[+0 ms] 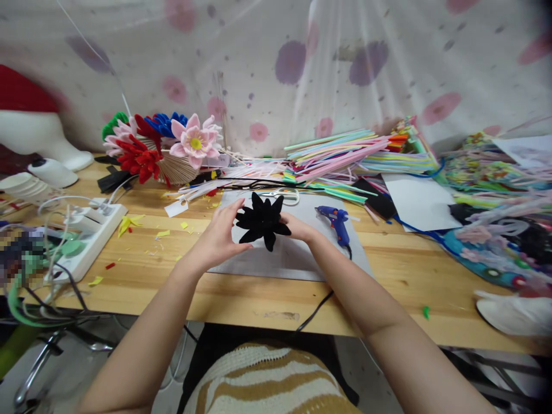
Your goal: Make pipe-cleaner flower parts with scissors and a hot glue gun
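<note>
The black flower (264, 222) is above the gray mat (293, 259). The left hand (224, 233), at its nine o'clock, curves open with thumb and fingers spread around the petals. The right hand (295, 226) is at three o'clock, its fingertips hidden behind the flower, grip unclear. The glue gun (335, 221) lies at three o'clock.

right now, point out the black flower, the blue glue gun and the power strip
black flower (264, 222): head view, on its middle
blue glue gun (337, 218): head view, on its body
power strip (87, 248): head view, on its white casing
</note>
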The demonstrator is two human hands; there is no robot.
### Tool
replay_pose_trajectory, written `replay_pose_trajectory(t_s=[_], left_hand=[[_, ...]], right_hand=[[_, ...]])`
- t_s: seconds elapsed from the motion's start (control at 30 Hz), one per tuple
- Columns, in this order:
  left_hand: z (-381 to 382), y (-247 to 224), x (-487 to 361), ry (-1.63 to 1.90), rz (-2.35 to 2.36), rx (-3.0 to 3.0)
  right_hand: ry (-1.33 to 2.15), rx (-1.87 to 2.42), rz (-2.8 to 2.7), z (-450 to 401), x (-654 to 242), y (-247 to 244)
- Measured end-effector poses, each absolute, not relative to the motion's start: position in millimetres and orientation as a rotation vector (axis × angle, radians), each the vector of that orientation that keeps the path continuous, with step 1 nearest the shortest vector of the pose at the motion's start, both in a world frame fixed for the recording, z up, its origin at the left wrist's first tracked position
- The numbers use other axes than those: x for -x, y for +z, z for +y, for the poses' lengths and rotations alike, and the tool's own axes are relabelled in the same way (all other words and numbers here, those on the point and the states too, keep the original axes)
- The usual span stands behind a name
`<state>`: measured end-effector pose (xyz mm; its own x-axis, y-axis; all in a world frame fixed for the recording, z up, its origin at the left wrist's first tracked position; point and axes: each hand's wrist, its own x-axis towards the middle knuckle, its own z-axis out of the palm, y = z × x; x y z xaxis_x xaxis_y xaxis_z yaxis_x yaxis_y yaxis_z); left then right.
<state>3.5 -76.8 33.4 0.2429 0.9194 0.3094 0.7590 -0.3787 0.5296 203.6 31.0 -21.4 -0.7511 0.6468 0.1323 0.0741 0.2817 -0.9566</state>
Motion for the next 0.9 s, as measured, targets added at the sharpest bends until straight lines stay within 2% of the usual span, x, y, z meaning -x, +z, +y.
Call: replay_pose_trajectory(t_s=[0.27, 0.57, 0.9], left_hand=[[-73, 35, -20, 0.919, 1.624, -2.232], [-69, 30, -24, 0.765, 1.532, -2.31], [-63, 36, -34, 0.903, 1.747, -1.924]], right_hand=[[1.309, 0.731, -2.211, 34, -204, -22], [1.217, 0.789, -2.337, 31, -195, -28], [1.122, 0.842, -2.426, 31, -198, -20]])
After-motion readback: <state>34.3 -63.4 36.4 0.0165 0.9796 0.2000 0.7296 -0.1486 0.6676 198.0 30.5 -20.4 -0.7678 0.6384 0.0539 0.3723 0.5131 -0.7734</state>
